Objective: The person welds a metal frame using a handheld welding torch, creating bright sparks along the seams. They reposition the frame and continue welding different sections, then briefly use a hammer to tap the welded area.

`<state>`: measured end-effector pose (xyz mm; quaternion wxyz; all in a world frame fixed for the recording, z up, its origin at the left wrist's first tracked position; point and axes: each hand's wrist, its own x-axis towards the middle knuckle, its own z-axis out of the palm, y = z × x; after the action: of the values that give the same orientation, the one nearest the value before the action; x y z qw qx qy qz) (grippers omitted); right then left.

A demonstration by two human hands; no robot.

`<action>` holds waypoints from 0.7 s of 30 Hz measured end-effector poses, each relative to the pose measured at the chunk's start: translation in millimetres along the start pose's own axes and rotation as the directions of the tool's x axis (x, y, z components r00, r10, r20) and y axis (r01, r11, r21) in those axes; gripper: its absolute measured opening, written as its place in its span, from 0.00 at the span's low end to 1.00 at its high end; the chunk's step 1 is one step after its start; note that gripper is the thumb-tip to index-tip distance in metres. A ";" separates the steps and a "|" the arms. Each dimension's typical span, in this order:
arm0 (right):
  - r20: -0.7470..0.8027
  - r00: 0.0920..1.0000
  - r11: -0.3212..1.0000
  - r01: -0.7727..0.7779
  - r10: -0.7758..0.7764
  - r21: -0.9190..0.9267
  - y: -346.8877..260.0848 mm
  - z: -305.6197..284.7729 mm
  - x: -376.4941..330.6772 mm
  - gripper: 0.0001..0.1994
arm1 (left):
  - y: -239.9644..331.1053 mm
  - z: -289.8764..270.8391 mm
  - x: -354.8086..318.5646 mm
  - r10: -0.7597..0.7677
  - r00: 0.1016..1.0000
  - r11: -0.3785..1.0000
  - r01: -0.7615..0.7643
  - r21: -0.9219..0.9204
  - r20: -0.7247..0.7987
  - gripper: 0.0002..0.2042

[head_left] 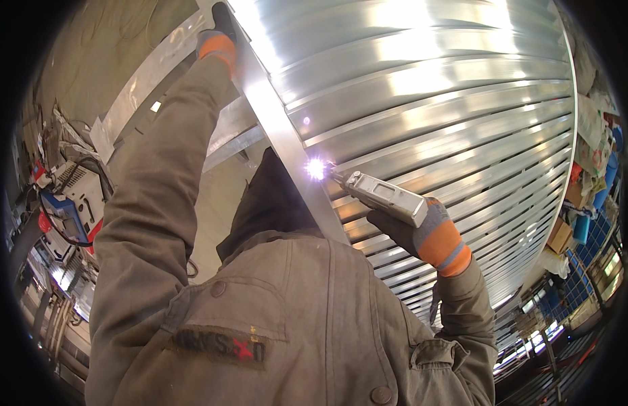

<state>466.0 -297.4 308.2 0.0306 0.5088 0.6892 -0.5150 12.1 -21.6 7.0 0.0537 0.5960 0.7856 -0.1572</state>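
Note:
My right hand [422,233], in a grey, orange and black glove, is closed round a silver, boxy handheld welding torch [385,196]. From its tip a bright violet-white spark [316,168] burns where a slat meets the flat metal side bar [277,115] of a large slatted aluminium panel [436,88]. Farther up, my left hand [219,40], gloved alike, grips the outer edge of that same bar. A dark finger or thumb lies along the bar; the other fingers are hidden.
Curved metal strips [148,78] lie left of the panel. At the far left stands a blue, white and red machine [74,203] with cables. Cardboard, bags and blue items [591,196] crowd the right side, beside a wire-mesh cage [588,271].

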 end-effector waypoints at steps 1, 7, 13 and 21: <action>-0.054 0.998 0.998 -0.004 0.008 0.070 -1.8 -0.2 -0.9 0.16 | 5.0 -13.1 -9.8 -0.164 0.982 0.971 0.144 -0.190 -0.094 0.27; -0.266 0.964 0.932 0.075 0.024 0.354 -5.7 -4.6 3.9 0.18 | 27.6 -108.3 -60.9 -0.032 0.814 0.722 -0.383 -0.577 -0.580 0.29; -0.325 0.945 0.905 0.169 -0.037 0.390 0.6 -4.9 24.3 0.16 | 86.3 -177.8 -91.3 0.700 0.705 0.528 -0.402 -0.748 0.115 0.19; -0.332 0.942 0.867 0.200 -0.043 0.456 9.3 0.3 38.8 0.16 | 157.1 -195.6 -109.6 0.586 0.441 0.795 -0.472 -0.380 0.680 0.21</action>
<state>454.0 -272.0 279.8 -0.2391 0.5297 0.5658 -0.5849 213.2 -23.9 192.8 0.4695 0.6793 0.4660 -0.3176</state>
